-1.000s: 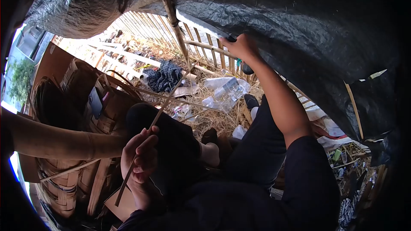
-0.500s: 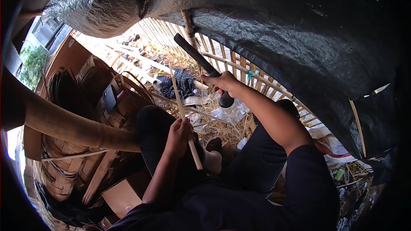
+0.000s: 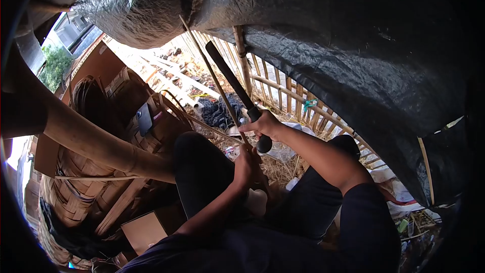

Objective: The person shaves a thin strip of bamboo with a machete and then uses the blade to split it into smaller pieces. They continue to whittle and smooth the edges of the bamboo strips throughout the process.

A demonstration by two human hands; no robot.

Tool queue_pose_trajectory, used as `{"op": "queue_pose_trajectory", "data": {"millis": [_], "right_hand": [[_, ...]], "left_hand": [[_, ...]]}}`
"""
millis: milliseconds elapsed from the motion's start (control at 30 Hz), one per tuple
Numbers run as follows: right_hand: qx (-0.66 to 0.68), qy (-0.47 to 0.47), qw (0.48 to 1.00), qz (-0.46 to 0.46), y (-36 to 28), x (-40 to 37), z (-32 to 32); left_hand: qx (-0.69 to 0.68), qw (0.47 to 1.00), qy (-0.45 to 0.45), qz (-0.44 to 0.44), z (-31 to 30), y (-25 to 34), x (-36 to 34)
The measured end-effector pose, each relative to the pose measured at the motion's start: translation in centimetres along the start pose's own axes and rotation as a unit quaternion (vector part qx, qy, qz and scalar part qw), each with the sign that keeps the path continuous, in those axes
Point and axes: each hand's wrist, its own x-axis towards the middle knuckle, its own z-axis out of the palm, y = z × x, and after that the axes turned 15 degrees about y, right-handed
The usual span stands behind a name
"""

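My left hand (image 3: 244, 167) is closed round a long thin bamboo strip (image 3: 209, 68) between my knees. The strip slants up and away to the left, its far end near the hanging sheet. My right hand (image 3: 264, 125) grips the black, round-ended handle of a machete (image 3: 227, 72), whose long dark blade points up and left beside the strip. The right thumb and fingers are against or very close to the strip, just above my left hand. The strip's lower end is mostly hidden by the left hand.
A thick bamboo pole (image 3: 101, 144) crosses at left before a woven bamboo basket (image 3: 76, 199). A phone (image 3: 144, 119) lies on the woven pieces. Black sheeting (image 3: 353, 55) hangs overhead and right. Beyond stands a bamboo slat fence (image 3: 283, 88); straw (image 3: 283, 172) covers the ground.
My left hand has moved right and up to beside my right hand. The bamboo strip now stands alongside the machete blade and reaches farther up. The view has shifted slightly.
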Motion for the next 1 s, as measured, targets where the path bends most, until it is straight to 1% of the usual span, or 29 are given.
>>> {"op": "queue_pose_trajectory", "data": {"millis": [67, 100, 133, 200, 233, 267, 333, 367, 400, 433, 467, 533, 567, 600, 633, 667, 700, 733, 800, 867, 900, 967, 1000], "right_hand": [[0.002, -0.010, 0.999, -0.041, -0.7, -0.4, -0.6], [0.001, -0.023, 0.999, -0.044, -1.3, -0.7, -0.9], [0.000, -0.024, 0.999, -0.043, -1.7, -0.8, -1.2], [-0.042, -0.014, 0.997, -0.065, -2.2, -0.7, -1.9], [-0.092, 0.028, 0.992, -0.084, -2.2, -0.6, -2.3], [-0.129, 0.067, 0.982, -0.123, -1.9, -0.1, -2.8], [-0.251, 0.113, 0.952, -0.131, -2.3, 0.3, -4.0], [-0.284, 0.118, 0.943, -0.126, -2.5, 0.3, -4.7], [-0.284, 0.117, 0.947, -0.091, -3.1, 0.0, -5.1], [-0.311, 0.124, 0.936, -0.111, -3.0, 0.0, -5.4], [-0.337, 0.130, 0.923, -0.131, -2.8, 0.0, -5.6], [-0.373, 0.131, 0.905, -0.160, -2.8, -0.1, -5.9], [-0.398, 0.140, 0.894, -0.152, -2.4, 0.3, -6.1], [-0.398, 0.140, 0.895, -0.148, -2.3, 0.6, -6.2], [-0.402, 0.146, 0.889, -0.163, -2.3, 0.7, -6.2], [-0.407, 0.153, 0.883, -0.179, -2.3, 0.8, -6.3], [-0.395, 0.157, 0.888, -0.176, -2.7, 0.7, -6.2], [-0.396, 0.161, 0.887, -0.174, -3.0, 0.7, -6.3], [-0.389, 0.184, 0.886, -0.170, -3.6, 0.6, -6.5], [-0.388, 0.191, 0.886, -0.167, -4.2, 0.6, -7.0], [-0.375, 0.208, 0.888, -0.165, -4.5, 0.6, -7.1], [-0.372, 0.228, 0.888, -0.145, -5.2, 0.9, -7.6], [-0.363, 0.228, 0.891, -0.148, -5.5, 1.0, -8.0]], "left_hand": [[0.001, 1.000, 0.012, -0.013, 0.5, 0.7, -0.2], [-0.013, 0.999, 0.022, 0.021, 1.0, -0.1, -0.1], [-0.013, 0.999, 0.023, 0.019, 1.5, -0.8, -0.1], [-0.010, 0.993, 0.042, 0.112, 2.2, -1.9, 0.1], [-0.009, 0.993, 0.045, 0.110, 2.3, -2.2, 0.3], [-0.012, 0.992, 0.052, 0.112, 2.4, -2.6, 0.5], [-0.012, 0.992, 0.057, 0.109, 2.2, -3.0, 1.0], [0.004, 0.996, 0.049, 0.075, 1.9, -3.4, 1.5], [0.020, 0.998, 0.041, 0.041, 1.7, -3.5, 2.0], [0.047, 0.998, 0.034, -0.015, 1.1, -1.7, 2.1], [0.048, 0.998, 0.032, -0.020, 1.0, -0.8, 2.1], [-0.044, 0.980, -0.023, -0.194, 0.8, 0.2, 2.0], [-0.094, 0.967, -0.019, -0.236, 1.0, 1.0, 1.9], [-0.093, 0.966, -0.022, -0.240, 1.9, -0.4, 2.7], [-0.102, 0.957, -0.029, -0.272, 3.3, -2.9, 3.8], [-0.112, 0.946, -0.037, -0.302, 4.3, -4.2, 4.8], [-0.124, 0.935, -0.032, -0.330, 4.6, -3.6, 5.5], [-0.125, 0.935, -0.036, -0.330, 5.2, -4.7, 6.9], [-0.183, 0.930, -0.048, -0.314, 6.3, -7.1, 10.1], [-0.138, 0.936, -0.005, -0.324, 7.0, -6.0, 14.4], [-0.137, 0.935, -0.007, -0.326, 7.3, -6.0, 16.7], [-0.029, 0.951, 0.094, -0.293, 7.8, -7.3, 21.5], [0.025, 0.950, 0.144, -0.275, 7.6, -7.9, 22.5]]}}
